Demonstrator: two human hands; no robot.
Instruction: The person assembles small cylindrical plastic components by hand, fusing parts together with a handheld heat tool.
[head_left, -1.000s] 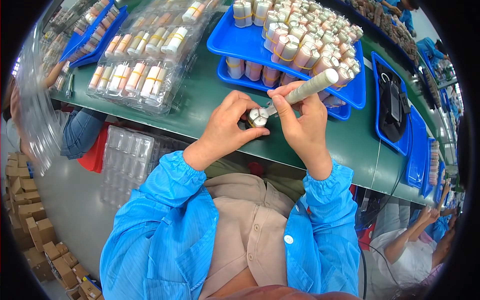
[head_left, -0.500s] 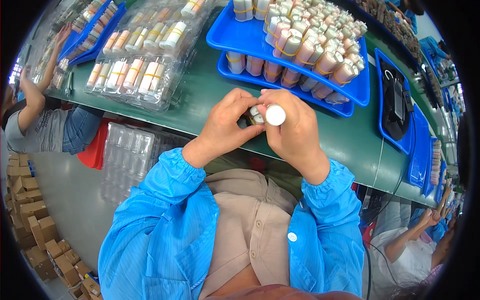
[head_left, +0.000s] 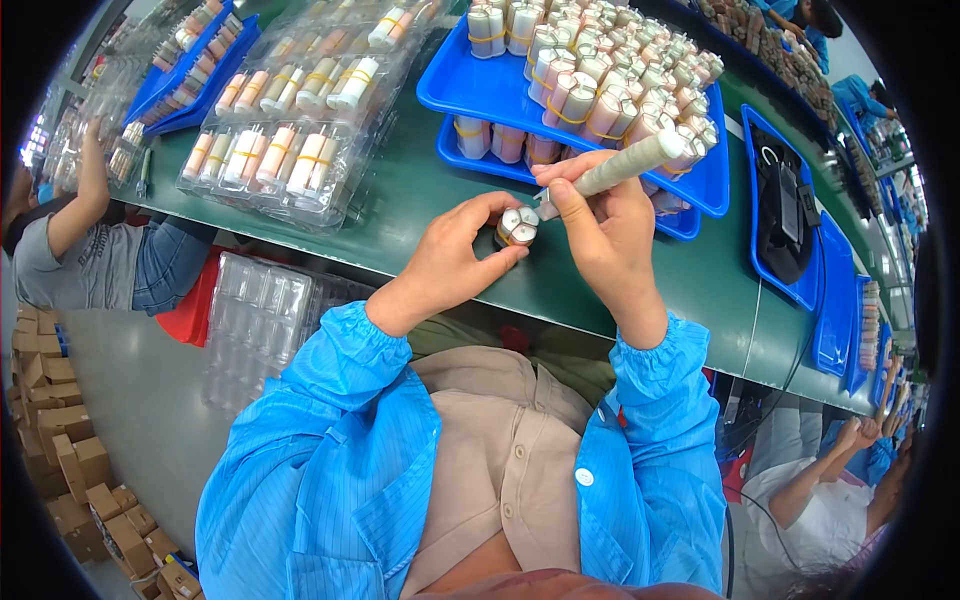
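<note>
My left hand curls its thumb and fingers around a small bundle of cylinders, whose round pale ends face up, with a yellow band around it. It stands at the near edge of the green table. Just to the right, my right hand grips a thick, pale grey-green rod-shaped tool, tilted with its white end up and to the right. A small metallic tip shows at its lower end, close beside the bundle. Exactly what kind of tool it is, I cannot make out.
Two stacked blue trays beyond my hands bear many banded cylinder bundles. Clear plastic blister trays with more bundles lie at the left. A blue tray at the right holds a black case. Other people sit at both sides.
My right hand has moved right and away from the bundle, tipping the tool from upright to slanted. The bundle's top has come into clear view; my left hand stays nearly in place.
</note>
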